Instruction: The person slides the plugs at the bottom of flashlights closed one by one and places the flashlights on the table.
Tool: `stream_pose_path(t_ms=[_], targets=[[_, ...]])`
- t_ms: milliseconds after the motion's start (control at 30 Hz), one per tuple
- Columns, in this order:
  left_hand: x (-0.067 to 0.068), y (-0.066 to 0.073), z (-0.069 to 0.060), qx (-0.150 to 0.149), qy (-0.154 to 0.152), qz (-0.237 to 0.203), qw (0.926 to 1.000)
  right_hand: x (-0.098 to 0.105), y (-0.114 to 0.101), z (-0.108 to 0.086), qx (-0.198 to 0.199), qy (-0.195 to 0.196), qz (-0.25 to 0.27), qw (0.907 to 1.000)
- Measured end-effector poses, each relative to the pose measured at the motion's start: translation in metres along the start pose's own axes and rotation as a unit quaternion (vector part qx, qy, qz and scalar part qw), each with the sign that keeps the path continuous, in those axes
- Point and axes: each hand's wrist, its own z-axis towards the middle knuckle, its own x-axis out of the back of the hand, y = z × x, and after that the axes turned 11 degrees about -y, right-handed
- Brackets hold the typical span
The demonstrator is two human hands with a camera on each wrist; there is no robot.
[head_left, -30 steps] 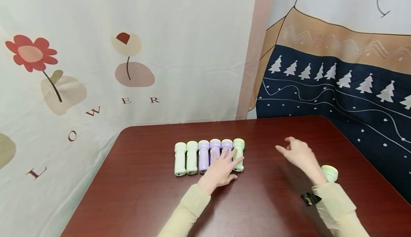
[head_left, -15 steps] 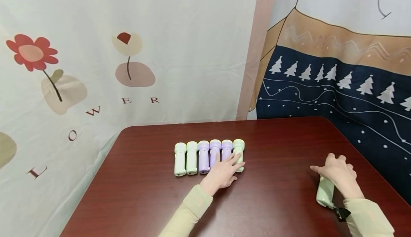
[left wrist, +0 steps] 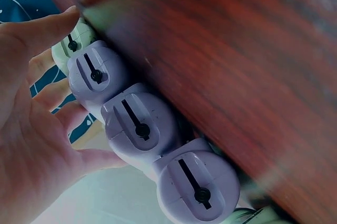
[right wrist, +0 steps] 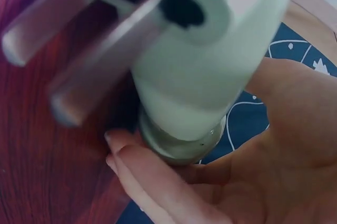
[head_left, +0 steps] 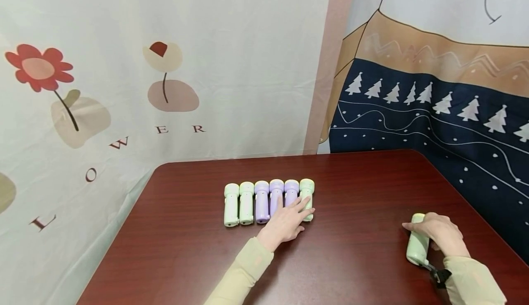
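A row of flashlights lies side by side on the table: two green flashlights [head_left: 232,206] at the left, three purple flashlights [head_left: 262,204] in the middle and a green flashlight [head_left: 307,188] at the right end. My left hand [head_left: 282,224] rests over the right part of this row, fingers spread and mostly straight. At the table's right side, my right hand [head_left: 443,232] grips a separate pale green flashlight [head_left: 417,249] near its head, thumb on one side and fingers on the other. In the right wrist view, two metal prongs [right wrist: 105,69] stick out at this flashlight's tail end.
The dark red-brown table [head_left: 173,250] has its far edge against a pale curtain [head_left: 248,66] printed with flowers. A navy cloth [head_left: 413,112] with white trees hangs behind the right side. A black strap [head_left: 440,277] sits at my right wrist.
My right hand has moved right and toward me, and its fingers have closed round the separate green flashlight. My left hand has drawn back slightly, still over the row.
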Motion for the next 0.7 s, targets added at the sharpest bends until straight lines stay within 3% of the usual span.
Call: stream_pose_path(t_ms=[133, 400, 700], targets=[[-0.003, -0.002, 0.000, -0.005, 0.013, -0.003, 0.9999, 0.000, 0.001, -0.003, -0.002, -0.015, 0.011, 0.9998], [-0.001, 0.000, 0.003, 0.007, -0.024, -0.006, 0.9997, -0.002, 0.007, -0.014, 0.021, -0.040, 0.058, 0.9973], [0.002, 0.000, 0.001, 0.007, -0.024, -0.002, 0.9997, -0.002, 0.002, -0.006, 0.059, -0.044, 0.066, 0.9951]])
